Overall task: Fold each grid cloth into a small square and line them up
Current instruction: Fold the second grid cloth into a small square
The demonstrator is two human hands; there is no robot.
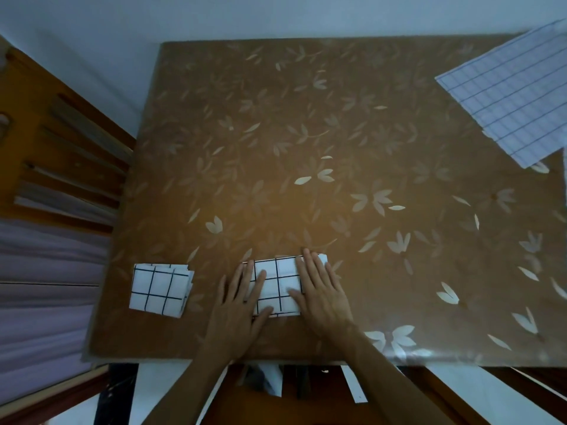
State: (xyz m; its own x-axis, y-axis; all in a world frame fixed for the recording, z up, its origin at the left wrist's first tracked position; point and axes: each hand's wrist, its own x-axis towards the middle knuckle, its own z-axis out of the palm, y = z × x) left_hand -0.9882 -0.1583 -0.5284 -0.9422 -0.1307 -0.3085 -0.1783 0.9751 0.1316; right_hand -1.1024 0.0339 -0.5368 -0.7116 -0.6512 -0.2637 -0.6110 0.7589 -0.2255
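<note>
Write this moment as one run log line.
left hand + right hand: flat on middle cloth | folded cloth: left | unfolded cloth: far right

Both hands press flat on a partly folded grid cloth (277, 285) near the tabletop's (306, 148) front edge: left hand (237, 311) on its left end, right hand (322, 289) on its right. A folded square cloth (159, 289) lies apart to its left; a finer-checked cloth (512, 93) lies far back right.
</note>
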